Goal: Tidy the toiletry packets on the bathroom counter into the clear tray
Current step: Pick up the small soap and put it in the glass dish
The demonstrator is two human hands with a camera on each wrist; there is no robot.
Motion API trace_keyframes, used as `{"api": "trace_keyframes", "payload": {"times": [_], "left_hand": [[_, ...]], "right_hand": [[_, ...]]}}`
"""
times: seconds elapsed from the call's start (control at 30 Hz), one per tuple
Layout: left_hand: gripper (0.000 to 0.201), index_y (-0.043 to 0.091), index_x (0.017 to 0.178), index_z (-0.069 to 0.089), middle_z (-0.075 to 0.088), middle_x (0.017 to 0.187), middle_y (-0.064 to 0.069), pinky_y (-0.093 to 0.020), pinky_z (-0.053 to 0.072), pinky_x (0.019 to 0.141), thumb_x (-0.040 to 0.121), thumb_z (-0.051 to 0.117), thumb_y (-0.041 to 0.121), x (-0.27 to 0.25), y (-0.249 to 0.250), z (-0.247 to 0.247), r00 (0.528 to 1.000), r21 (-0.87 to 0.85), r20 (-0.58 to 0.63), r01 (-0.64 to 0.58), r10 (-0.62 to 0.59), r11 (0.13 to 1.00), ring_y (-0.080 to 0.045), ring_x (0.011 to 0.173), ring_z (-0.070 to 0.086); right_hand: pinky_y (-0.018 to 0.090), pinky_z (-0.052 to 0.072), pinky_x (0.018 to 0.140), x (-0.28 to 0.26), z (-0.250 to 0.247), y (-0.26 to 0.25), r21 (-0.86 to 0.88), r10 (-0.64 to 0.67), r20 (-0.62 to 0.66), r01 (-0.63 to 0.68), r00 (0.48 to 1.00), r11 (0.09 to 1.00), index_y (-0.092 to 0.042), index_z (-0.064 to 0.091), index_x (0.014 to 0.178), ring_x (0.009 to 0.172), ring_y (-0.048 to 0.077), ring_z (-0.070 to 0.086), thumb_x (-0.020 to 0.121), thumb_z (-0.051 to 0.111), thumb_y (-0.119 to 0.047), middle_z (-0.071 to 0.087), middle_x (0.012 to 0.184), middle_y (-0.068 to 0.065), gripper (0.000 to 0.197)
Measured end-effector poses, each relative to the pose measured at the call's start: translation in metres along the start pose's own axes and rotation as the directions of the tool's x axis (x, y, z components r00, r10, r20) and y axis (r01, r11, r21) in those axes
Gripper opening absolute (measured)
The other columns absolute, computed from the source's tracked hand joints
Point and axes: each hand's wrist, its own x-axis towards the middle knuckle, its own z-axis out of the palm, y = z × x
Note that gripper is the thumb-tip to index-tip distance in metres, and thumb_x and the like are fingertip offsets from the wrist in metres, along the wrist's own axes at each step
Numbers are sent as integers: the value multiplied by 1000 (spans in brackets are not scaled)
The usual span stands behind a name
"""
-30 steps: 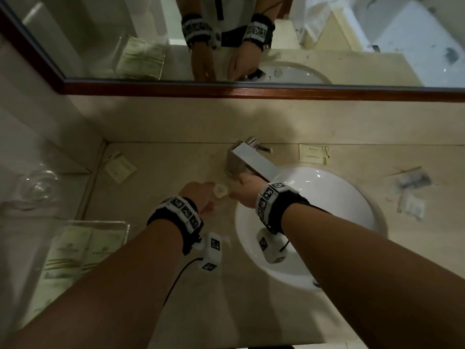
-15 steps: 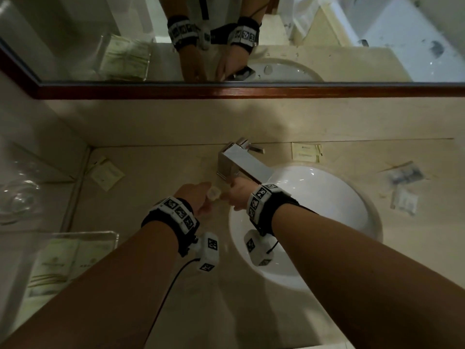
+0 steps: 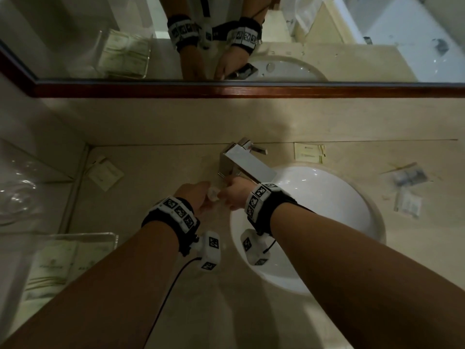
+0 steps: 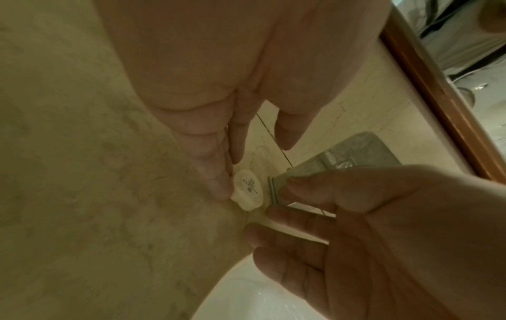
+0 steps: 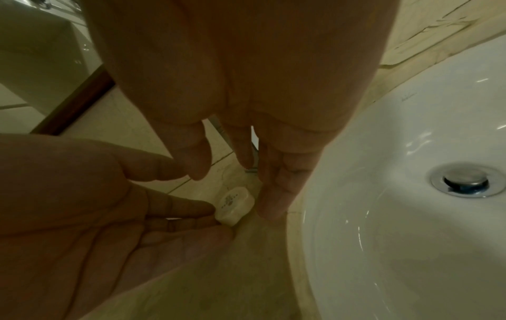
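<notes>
Both hands barely moved since a second ago, round soap puck (image 4: 247, 189) between them same as before. Worktop (image 3: 156, 170) carries basin (image 3: 327, 195), clear tray (image 3: 110, 238) far left with packets inside. Left hand (image 3: 195, 195) fingertips (image 4: 219, 186) touch puck, fingers straight. Right hand (image 3: 236, 195) relaxed, just beside it, empty

White sink basin (image 3: 327, 210) at my right, chrome faucet (image 3: 241, 161) on its far-left rim, drain plug (image 5: 465, 180) in the bowl. Wood-framed mirror (image 3: 226, 89) on far wall. Glassware (image 3: 17, 195) far left, blurred.
</notes>
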Motion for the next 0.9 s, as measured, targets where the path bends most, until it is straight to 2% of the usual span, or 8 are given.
{"api": "trace_keyframes", "payload": {"times": [0.2,0.3,0.43,0.57,0.67,0.73,0.83,0.9], "left_hand": [[43,-5,120,60,68,105,-18,-43,61,85,93,65,28,3,-1,-2,1000,-33,6,1,-1,999,-29,89,70],[41,-3,118,60,68,105,-17,-40,61,82,93,65,28,3,-1,-1,1000,-50,17,4,-3,999,-28,88,70],[41,-4,118,60,68,104,-16,-39,61,83,94,64,28,5,-3,0,1000,-53,18,10,-9,999,-29,91,71],[26,0,107,62,69,100,-14,-40,60,86,96,61,24,9,-6,-1,999,-91,35,41,-38,995,-28,89,69],[24,-1,101,68,71,99,-18,-50,56,94,97,60,21,8,-5,-4,995,-145,32,96,-92,985,-32,91,69],[19,1,98,65,69,101,-16,-43,57,90,98,58,18,4,-2,-6,997,-155,36,78,-73,985,-29,87,67],[17,3,107,61,67,103,-15,-33,58,77,99,59,18,-8,4,-16,998,-180,61,23,-13,983,-23,80,67],[16,0,98,66,70,104,-16,-38,59,84,97,62,15,-16,11,-26,999,-220,54,11,0,975,-27,88,69]], "right_hand": [[46,60,90,8,2,2,97,16,20,-17,1000,995,-8,51,137,101,33,70,94,62,-17,68,114,19,46],[36,60,82,11,4,4,200,2,20,-6,1000,980,-10,49,143,95,29,67,93,63,-14,64,116,16,52],[35,61,78,14,4,3,251,-3,40,-7,999,968,-5,47,145,92,29,67,94,62,-9,64,119,19,54],[22,58,52,9,-1,1,262,-9,45,-3,999,965,-3,48,144,90,27,66,96,58,-4,58,132,20,48],[30,62,65,11,-1,0,286,-25,39,13,999,958,-5,53,140,97,31,67,96,55,1,53,142,19,45],[36,60,79,11,-1,-2,305,-46,39,32,998,952,-7,59,134,97,29,65,96,54,4,55,139,17,40],[25,59,67,5,-2,-12,284,-116,45,99,992,954,-9,66,126,93,22,64,95,55,4,60,127,13,36],[23,59,63,0,-3,-21,255,-176,22,165,984,953,-12,69,120,90,21,66,93,59,2,62,117,11,32]]}}
